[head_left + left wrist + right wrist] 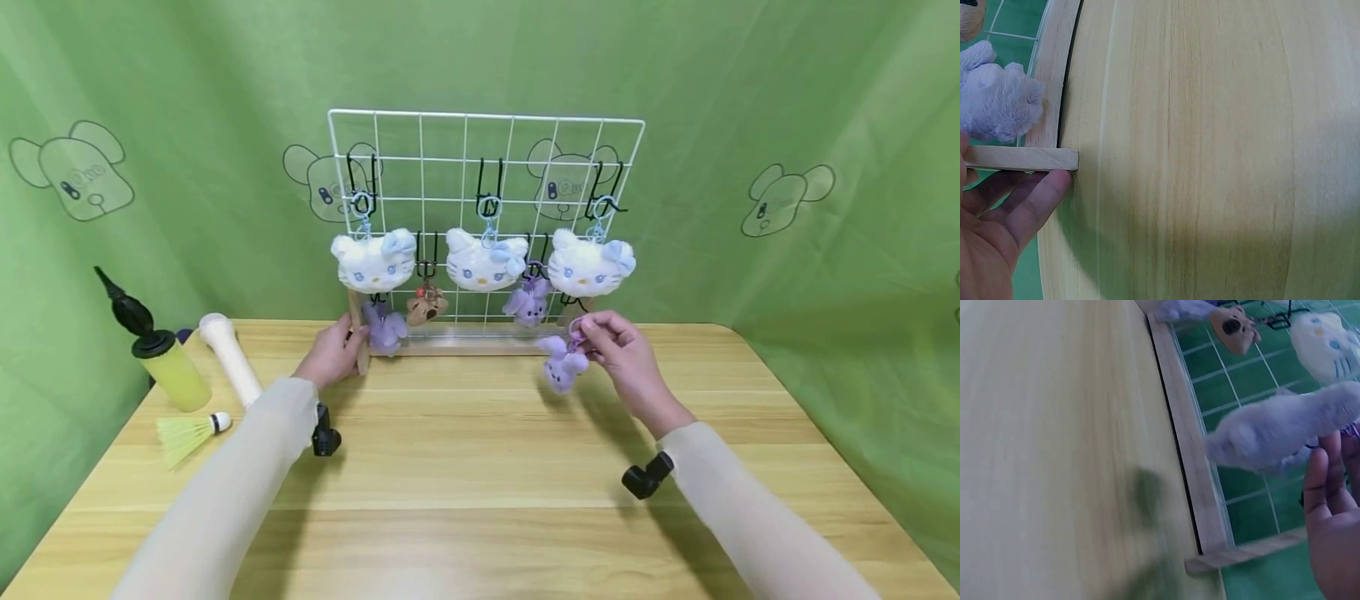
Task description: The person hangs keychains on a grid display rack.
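Observation:
A white wire grid rack [487, 114] on a wooden base stands at the back of the table. My left hand [333, 352] holds the rack's wooden side foot [1029, 158], with fingertips against its lower side in the left wrist view. In front of the rack's right end, my right hand [626, 354] pinches the ring of a purple plush keychain [562, 367]. The toy dangles over the table; in the right wrist view this purple plush [1272, 428] partly covers the grid. Just above that hand is a lower black hook [574, 302].
White cat plush keychains [375, 260] hang in the upper row. Below them hang a brown plush [427, 307] and purple plushes [528, 302]. At left are a yellow hand pump [176, 375], a white stick-shaped object [231, 354] and a shuttlecock [187, 435]. A green curtain [750, 100] backs the table.

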A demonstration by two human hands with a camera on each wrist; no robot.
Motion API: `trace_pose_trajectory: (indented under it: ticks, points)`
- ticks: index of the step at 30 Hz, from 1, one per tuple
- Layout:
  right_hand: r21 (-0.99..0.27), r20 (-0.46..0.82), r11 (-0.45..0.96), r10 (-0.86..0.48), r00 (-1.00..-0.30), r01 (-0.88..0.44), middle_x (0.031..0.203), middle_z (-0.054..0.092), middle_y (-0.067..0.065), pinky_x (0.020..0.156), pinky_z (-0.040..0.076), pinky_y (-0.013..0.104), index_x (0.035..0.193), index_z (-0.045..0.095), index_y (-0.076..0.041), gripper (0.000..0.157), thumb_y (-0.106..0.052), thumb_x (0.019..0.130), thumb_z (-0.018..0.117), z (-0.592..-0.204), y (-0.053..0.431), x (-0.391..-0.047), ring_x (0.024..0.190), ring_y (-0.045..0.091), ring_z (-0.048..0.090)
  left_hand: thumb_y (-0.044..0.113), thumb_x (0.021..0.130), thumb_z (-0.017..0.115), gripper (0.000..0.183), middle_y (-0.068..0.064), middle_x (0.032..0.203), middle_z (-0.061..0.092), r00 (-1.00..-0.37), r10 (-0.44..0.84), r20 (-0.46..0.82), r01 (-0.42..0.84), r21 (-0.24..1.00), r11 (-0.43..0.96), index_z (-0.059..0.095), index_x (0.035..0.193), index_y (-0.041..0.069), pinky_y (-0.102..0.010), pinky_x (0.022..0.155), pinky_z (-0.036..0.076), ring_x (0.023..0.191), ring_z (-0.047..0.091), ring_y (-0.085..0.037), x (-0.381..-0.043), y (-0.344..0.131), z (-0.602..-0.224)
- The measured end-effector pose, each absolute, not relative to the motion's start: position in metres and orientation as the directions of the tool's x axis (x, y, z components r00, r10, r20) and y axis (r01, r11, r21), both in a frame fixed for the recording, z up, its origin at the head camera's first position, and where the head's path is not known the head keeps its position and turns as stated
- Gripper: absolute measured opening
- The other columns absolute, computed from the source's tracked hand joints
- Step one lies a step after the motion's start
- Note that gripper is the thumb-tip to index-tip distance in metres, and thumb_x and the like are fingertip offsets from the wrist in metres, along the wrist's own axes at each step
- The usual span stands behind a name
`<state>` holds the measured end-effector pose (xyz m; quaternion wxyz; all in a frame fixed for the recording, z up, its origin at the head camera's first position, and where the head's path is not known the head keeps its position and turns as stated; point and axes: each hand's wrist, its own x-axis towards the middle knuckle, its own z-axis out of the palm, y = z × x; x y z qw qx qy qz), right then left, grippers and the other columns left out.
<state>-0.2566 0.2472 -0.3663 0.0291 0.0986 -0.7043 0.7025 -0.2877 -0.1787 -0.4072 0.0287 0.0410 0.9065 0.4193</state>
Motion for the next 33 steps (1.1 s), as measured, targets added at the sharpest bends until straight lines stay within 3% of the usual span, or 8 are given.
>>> trace_pose_trajectory:
  ticks: [10, 17, 25, 33]
  points:
    - [-0.977, 0.214, 0.001, -0.014, -0.977, -0.214, 0.094, 0.076, -0.013, 0.075, 0.063, 0.014, 0.107, 0.064, -0.015, 0.004, -0.016, 0.106, 0.061, -0.363, 0.260, -0.272, 0.081, 0.003, 0.069, 0.024, 0.114, 0.035, 0.047, -0.036, 0.132, 0.062, -0.995, 0.102, -0.009, 0.060, 0.758, 0.649, 0.039, 0.152, -0.004, -0.040, 0.084, 0.070, 0.109, 0.072, -0.044, -0.288, -0.178, -0.406]
    - [-0.984, 0.178, 0.026, -0.031, -0.984, -0.179, 0.093, 0.077, -0.011, 0.071, 0.064, 0.016, 0.111, 0.062, -0.011, 0.010, -0.019, 0.105, 0.062, -0.370, 0.261, -0.285, 0.077, 0.004, 0.069, 0.024, 0.114, 0.035, 0.048, -0.036, 0.132, 0.063, -0.995, 0.102, -0.006, 0.063, 0.749, 0.659, 0.038, 0.153, -0.004, -0.041, 0.085, 0.070, 0.110, 0.072, -0.044, -0.290, -0.180, -0.407]
    - [-0.974, 0.159, 0.166, 0.027, -0.987, -0.152, 0.088, 0.073, -0.018, 0.072, 0.063, 0.015, 0.115, 0.059, -0.007, 0.012, -0.016, 0.107, 0.059, -0.367, 0.255, -0.293, 0.079, 0.000, 0.068, 0.026, 0.114, 0.035, 0.048, -0.035, 0.132, 0.063, -0.994, 0.104, -0.012, 0.058, 0.760, 0.648, 0.039, 0.152, -0.003, -0.039, 0.082, 0.070, 0.108, 0.072, -0.043, -0.291, -0.182, -0.409]
    - [-0.969, 0.136, 0.217, 0.062, -0.989, -0.119, 0.084, 0.070, -0.019, 0.071, 0.064, 0.017, 0.115, 0.057, -0.005, 0.014, -0.017, 0.107, 0.059, -0.367, 0.257, -0.294, 0.076, -0.001, 0.068, 0.025, 0.114, 0.035, 0.047, -0.036, 0.132, 0.063, -0.993, 0.115, -0.009, 0.069, 0.752, 0.656, 0.039, 0.151, -0.005, -0.038, 0.081, 0.070, 0.107, 0.072, -0.043, -0.292, -0.181, -0.411]
